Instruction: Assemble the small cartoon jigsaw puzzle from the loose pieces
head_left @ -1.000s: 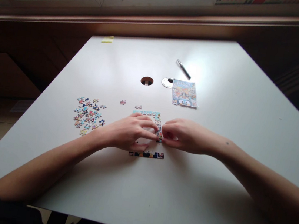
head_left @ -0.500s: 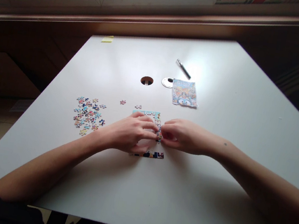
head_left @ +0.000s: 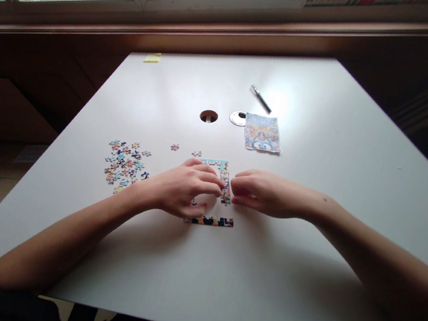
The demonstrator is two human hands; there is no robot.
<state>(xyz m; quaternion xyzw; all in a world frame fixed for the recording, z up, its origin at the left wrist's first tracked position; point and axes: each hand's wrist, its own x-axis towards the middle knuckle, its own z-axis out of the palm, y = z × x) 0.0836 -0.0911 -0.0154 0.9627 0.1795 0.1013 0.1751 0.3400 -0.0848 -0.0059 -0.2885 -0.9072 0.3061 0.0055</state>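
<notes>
A partly joined jigsaw puzzle point(head_left: 226, 190) lies flat on the white table, with a top edge and a right-hand column in view. A separate bottom strip point(head_left: 213, 221) sits just below, with a gap between it and the column. My left hand point(head_left: 189, 189) is over the puzzle's left and middle, hiding much of it; its fingertips reach the right-hand column while the thumb stands apart. Just right of that column is my right hand point(head_left: 255, 191), fingers loosely curled and thumb apart, with nothing visible between them. Whether its fingertips touch the column I cannot tell.
Loose puzzle pieces point(head_left: 124, 166) are spread at the left, and single pieces point(head_left: 174, 147) lie above the left hand. Farther back are a picture sheet point(head_left: 263, 134), a pen point(head_left: 260, 99), a round cover point(head_left: 237, 118), a table hole point(head_left: 208, 116) and yellow tape point(head_left: 152, 58).
My left thumb and fingers have drawn slightly back from the right-hand column, showing more of it and of the bottom strip. My right fingers have come a little away from the column's lower end.
</notes>
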